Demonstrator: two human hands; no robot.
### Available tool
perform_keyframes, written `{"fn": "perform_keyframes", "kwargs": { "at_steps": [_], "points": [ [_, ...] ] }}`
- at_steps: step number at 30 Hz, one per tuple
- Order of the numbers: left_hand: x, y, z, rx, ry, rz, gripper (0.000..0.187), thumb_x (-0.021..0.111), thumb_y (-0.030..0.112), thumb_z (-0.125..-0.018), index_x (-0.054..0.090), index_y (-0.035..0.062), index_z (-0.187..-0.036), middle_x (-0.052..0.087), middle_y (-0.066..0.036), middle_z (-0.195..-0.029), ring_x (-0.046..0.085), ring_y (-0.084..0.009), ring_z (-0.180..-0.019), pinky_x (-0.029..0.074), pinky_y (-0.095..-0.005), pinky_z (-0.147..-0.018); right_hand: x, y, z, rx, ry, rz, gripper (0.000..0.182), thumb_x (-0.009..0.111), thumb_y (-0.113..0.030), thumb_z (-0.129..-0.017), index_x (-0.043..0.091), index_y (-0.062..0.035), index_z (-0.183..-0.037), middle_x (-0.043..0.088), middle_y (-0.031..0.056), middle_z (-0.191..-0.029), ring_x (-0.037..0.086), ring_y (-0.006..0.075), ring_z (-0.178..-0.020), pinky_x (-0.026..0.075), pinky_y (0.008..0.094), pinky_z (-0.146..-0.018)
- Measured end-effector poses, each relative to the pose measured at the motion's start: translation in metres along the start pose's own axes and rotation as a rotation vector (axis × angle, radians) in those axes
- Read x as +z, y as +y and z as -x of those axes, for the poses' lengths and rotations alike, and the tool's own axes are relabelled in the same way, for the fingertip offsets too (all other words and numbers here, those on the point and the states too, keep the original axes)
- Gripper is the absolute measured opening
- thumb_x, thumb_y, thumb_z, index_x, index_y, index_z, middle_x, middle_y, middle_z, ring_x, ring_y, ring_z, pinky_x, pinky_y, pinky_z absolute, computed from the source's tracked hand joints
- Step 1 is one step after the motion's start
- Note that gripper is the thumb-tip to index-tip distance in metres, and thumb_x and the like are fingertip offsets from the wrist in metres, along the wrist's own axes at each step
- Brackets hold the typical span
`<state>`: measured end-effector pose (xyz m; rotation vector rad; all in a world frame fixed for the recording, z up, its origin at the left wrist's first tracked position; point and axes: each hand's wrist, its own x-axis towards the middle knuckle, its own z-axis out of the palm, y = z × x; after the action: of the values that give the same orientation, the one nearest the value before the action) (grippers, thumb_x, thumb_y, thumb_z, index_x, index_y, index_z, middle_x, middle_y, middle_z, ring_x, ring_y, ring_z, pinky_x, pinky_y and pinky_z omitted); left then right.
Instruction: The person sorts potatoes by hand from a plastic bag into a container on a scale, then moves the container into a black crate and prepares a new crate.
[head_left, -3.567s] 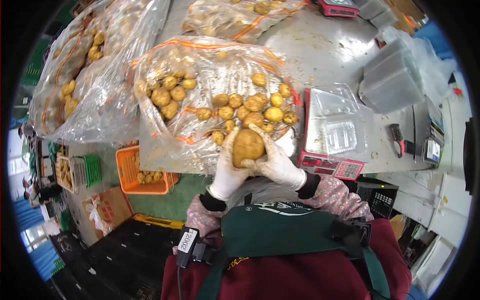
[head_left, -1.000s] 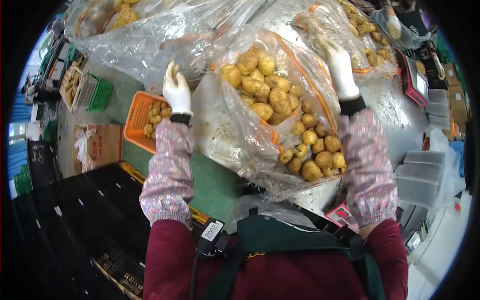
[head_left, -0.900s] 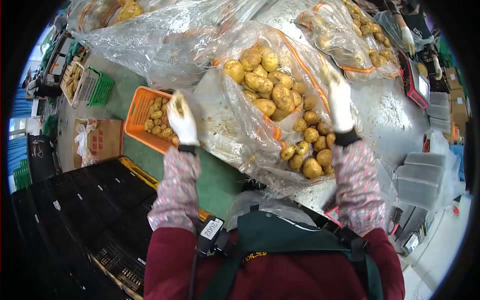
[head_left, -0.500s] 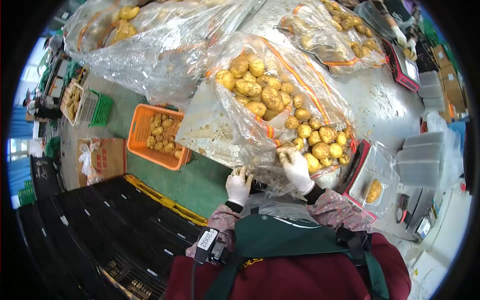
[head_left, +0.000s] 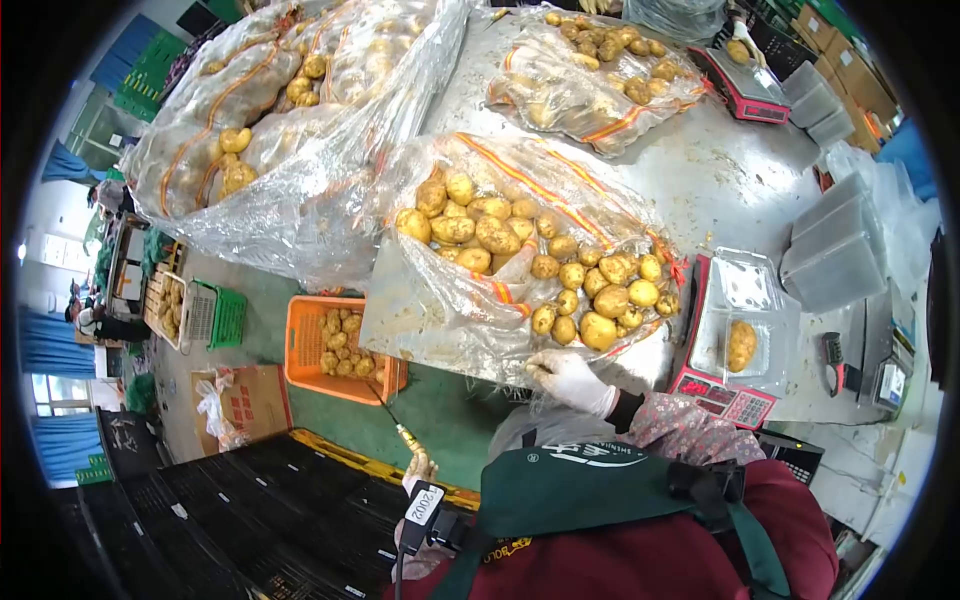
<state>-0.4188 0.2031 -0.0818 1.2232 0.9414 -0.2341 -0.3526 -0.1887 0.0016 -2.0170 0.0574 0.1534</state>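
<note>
My left hand [head_left: 420, 472], in a white glove at the lower centre, is closed around the pale handle of a thin rod [head_left: 407, 437]. The rod's far end reaches the near edge of the orange crate [head_left: 297, 345], which holds potatoes. At the table's front edge, my gloved right hand [head_left: 572, 383] has its fingers curled on the edge of a clear plastic bag [head_left: 440, 338]. Potatoes [head_left: 598, 331] lie in and on this bag, just beyond my right hand.
Right of the bag, a red scale [head_left: 705, 385] carries a clear box with one potato [head_left: 742, 345]. Larger potato bags [head_left: 330, 190] fill the back left. A co-worker's gloved hand [head_left: 741, 45] is by another scale [head_left: 750, 98]. Black crates [head_left: 220, 510] stand lower left.
My left hand has left the table edge, moved down and left, and now holds the rod. My right hand has shifted slightly left and down. The view has tilted, showing more of the far table.
</note>
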Motion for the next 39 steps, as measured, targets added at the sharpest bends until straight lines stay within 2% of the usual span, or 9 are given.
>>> {"fn": "perform_keyframes", "kwargs": {
  "at_steps": [6, 10, 11, 16, 18, 27, 33, 38, 39],
  "points": [
    [0.183, 0.064, 0.071, 0.471, -0.482, -0.322, 0.032, 0.065, 0.000, -0.087, 0.062, -0.0057, -0.119, 0.067, -0.007, -0.103, 0.062, -0.0109, -0.086, 0.052, -0.0232, -0.074, 0.003, -0.050, -0.018, -0.150, -0.046, -0.166, 0.038, 0.059, -0.033, -0.093, 0.059, -0.0013, -0.114, 0.065, 0.0223, -0.103, 0.064, 0.0367, -0.096, 0.051, 0.0416, -0.083],
    [0.288, 0.064, 0.091, 0.743, -0.739, -0.523, 0.035, 0.070, 0.004, -0.082, 0.064, -0.0028, -0.115, 0.067, -0.013, -0.109, 0.065, -0.0192, -0.097, 0.052, -0.0303, -0.084, -0.020, -0.044, -0.040, 0.018, 0.261, -0.451, 0.028, 0.057, -0.021, -0.096, 0.056, 0.0005, -0.113, 0.067, 0.0089, -0.102, 0.061, 0.0159, -0.098, 0.049, 0.0308, -0.088],
    [0.307, 0.067, 0.083, 1.171, -0.782, -0.744, 0.043, 0.075, 0.011, -0.078, 0.063, -0.0009, -0.118, 0.065, -0.017, -0.111, 0.065, -0.0294, -0.100, 0.051, -0.0361, -0.087, -0.045, -0.050, -0.046, 0.181, 0.290, -0.522, 0.026, 0.056, -0.022, -0.097, 0.057, -0.0011, -0.111, 0.068, 0.0075, -0.097, 0.063, 0.0150, -0.091, 0.050, 0.0290, -0.083],
    [0.374, 0.106, 0.043, 1.677, -0.356, -1.296, 0.079, 0.061, 0.044, -0.087, 0.031, 0.0023, -0.147, 0.046, -0.022, -0.140, 0.033, -0.0378, -0.136, 0.013, -0.0537, -0.114, -0.162, 0.063, -0.092, 0.233, 0.849, -0.007, 0.042, 0.061, -0.040, -0.091, 0.061, 0.0010, -0.097, 0.067, 0.0193, -0.084, 0.064, 0.0318, -0.074, 0.051, 0.0408, -0.070],
    [0.365, 0.110, 0.014, 1.513, -0.281, -1.420, 0.083, 0.060, 0.049, -0.087, 0.029, 0.0009, -0.147, 0.044, -0.026, -0.139, 0.028, -0.0384, -0.139, 0.008, -0.0548, -0.115, -0.203, 0.098, -0.103, 0.376, 0.987, 0.345, 0.035, 0.061, -0.031, -0.087, 0.061, 0.0031, -0.095, 0.065, 0.0283, -0.088, 0.063, 0.0446, -0.087, 0.050, 0.0479, -0.076],
    [0.292, 0.077, -0.027, 1.304, -0.395, -1.456, 0.060, 0.062, 0.043, -0.086, 0.055, 0.0043, -0.131, 0.060, -0.020, -0.119, 0.049, -0.0356, -0.120, 0.027, -0.0492, -0.110, -0.248, 0.153, -0.124, 0.812, 0.899, 0.931, 0.022, 0.061, -0.021, -0.076, 0.070, -0.0043, -0.088, 0.068, 0.0201, -0.092, 0.065, 0.0361, -0.092, 0.051, 0.0440, -0.082],
    [0.294, 0.089, -0.014, 1.244, -0.485, -1.370, 0.052, 0.063, 0.041, -0.086, 0.062, 0.0064, -0.124, 0.064, -0.018, -0.110, 0.054, -0.0358, -0.113, 0.029, -0.0487, -0.109, -0.116, 0.036, -0.203, -0.603, 0.557, 0.401, 0.025, 0.062, -0.010, -0.076, 0.064, -0.0048, -0.100, 0.065, 0.0156, -0.099, 0.060, 0.0351, -0.094, 0.049, 0.0434, -0.084],
    [0.314, 0.123, -0.012, 1.423, -0.325, -1.381, 0.035, 0.066, 0.032, -0.085, 0.070, 0.0032, -0.105, 0.066, -0.020, -0.089, 0.063, -0.0368, -0.079, 0.048, -0.0446, -0.087, -0.043, 0.003, -0.223, -0.126, 0.164, 0.523, 0.062, 0.066, -0.038, -0.082, 0.051, -0.0016, -0.130, 0.060, 0.0206, -0.116, 0.060, 0.0355, -0.104, 0.047, 0.0439, -0.092],
    [0.329, 0.140, 0.000, 0.850, -0.372, -1.680, 0.043, 0.066, 0.027, -0.084, 0.063, 0.0024, -0.119, 0.065, -0.020, -0.104, 0.061, -0.0351, -0.095, 0.042, -0.0469, -0.096, -0.042, 0.010, -0.230, -0.104, 0.169, 0.557, 0.062, 0.063, -0.039, -0.084, 0.051, 0.0002, -0.129, 0.059, 0.0217, -0.118, 0.060, 0.0368, -0.102, 0.046, 0.0442, -0.093]
  ]
}}
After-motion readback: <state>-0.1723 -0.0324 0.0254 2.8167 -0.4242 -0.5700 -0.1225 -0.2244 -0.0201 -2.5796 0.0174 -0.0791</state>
